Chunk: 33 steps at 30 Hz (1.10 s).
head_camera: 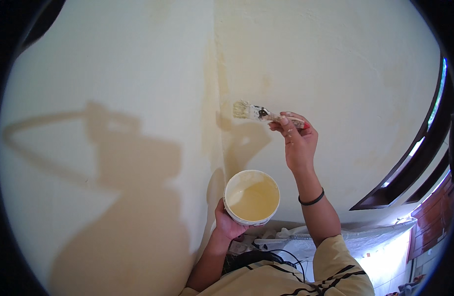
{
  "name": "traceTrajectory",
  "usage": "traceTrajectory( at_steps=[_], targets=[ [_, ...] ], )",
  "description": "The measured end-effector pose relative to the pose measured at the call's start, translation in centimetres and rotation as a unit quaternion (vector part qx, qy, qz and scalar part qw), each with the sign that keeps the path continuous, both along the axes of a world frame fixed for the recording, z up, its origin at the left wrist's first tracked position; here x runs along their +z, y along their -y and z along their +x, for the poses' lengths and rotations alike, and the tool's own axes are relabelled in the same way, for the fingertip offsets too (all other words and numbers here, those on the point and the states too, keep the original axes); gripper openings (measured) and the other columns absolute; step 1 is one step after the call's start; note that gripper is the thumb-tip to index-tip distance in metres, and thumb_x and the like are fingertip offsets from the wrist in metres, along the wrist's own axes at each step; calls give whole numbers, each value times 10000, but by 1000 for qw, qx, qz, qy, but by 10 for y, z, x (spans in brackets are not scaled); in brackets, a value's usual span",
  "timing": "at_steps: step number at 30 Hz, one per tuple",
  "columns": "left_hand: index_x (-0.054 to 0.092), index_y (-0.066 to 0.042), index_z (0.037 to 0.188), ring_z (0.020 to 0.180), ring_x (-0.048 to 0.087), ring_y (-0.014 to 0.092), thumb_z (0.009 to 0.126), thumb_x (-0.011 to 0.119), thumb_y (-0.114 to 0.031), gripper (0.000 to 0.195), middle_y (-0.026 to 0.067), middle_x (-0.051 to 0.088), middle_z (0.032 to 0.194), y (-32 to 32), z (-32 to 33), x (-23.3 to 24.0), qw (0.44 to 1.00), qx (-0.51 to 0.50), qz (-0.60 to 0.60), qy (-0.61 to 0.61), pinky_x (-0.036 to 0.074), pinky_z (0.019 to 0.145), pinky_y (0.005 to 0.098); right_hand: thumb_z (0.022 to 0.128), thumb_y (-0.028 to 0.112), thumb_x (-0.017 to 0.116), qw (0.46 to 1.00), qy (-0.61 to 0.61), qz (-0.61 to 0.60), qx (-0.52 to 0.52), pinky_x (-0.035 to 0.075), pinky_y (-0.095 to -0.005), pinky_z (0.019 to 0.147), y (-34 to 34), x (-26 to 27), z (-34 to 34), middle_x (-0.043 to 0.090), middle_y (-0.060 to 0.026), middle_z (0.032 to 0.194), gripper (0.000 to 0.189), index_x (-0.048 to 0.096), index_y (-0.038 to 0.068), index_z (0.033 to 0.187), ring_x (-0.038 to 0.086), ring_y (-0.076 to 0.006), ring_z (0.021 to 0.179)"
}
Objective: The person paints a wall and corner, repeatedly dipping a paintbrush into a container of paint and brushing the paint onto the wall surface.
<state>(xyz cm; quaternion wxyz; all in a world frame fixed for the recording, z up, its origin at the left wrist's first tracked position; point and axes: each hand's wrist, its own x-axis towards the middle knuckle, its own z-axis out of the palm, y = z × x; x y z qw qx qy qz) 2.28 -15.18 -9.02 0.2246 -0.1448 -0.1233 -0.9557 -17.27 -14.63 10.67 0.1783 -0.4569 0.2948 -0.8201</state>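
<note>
My right hand (299, 140) grips the wooden handle of a paintbrush (260, 111), its bristles coated with pale yellow paint and pointing left towards the inside corner of two walls. Flecks of paint mark the thumb. Below and to the left, my left hand (230, 224) holds a white plastic tub (232, 181) from beneath and the side; pale yellow paint lies inside it. The bristles are close to the wall (271, 55); whether they touch it I cannot tell. Darker yellow patches run along the corner.
A wall (138, 66) on the left carries my shadow. At the right is a dark window frame (408, 181). Clear plastic sheeting (375, 236) covers something low behind my right arm, near a reddish-brown wooden door (430, 225). A black cable (293, 255) hangs by my body.
</note>
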Motion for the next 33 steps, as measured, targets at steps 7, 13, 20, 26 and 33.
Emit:
traceTrajectory(
  at_steps=[7,13,20,26,33],
  targets=[
    [245,-161,1554,1355,402,499,907,367,-699,850,192,300,1569,1,-1,0,1000,2,9,15,406,989,734,947,30,630,979,75,-24,186,586,-385,803,-15,-12,-25,702,-191,980,174,629,-39,1106,708,-286,858],
    [241,-155,1555,1347,405,510,908,369,-696,853,203,299,1566,-2,-1,0,1000,4,23,15,412,980,737,948,38,625,959,40,-70,272,584,-413,831,-25,-17,-27,682,-197,1043,175,617,-10,1117,690,-312,919],
    [320,-133,1530,1343,441,463,944,255,-594,748,184,374,1534,-2,1,6,1000,10,18,21,406,997,719,865,19,713,968,-123,-38,214,592,-392,759,-52,-1,-24,699,-183,1004,165,679,-25,1021,691,-270,861],
    [301,-126,1532,1321,449,480,932,357,-649,798,199,376,1524,-1,1,8,995,51,56,63,420,961,733,782,-67,738,916,-382,73,97,569,-311,672,-97,21,-14,727,-136,878,178,729,-13,952,694,-220,779],
    [412,-75,1473,1301,515,354,947,272,-564,731,156,497,1449,-3,2,14,995,66,42,66,478,1017,541,797,36,751,813,-571,115,20,466,-352,729,-105,7,6,686,-66,781,178,743,76,970,640,-224,733]
  ],
)
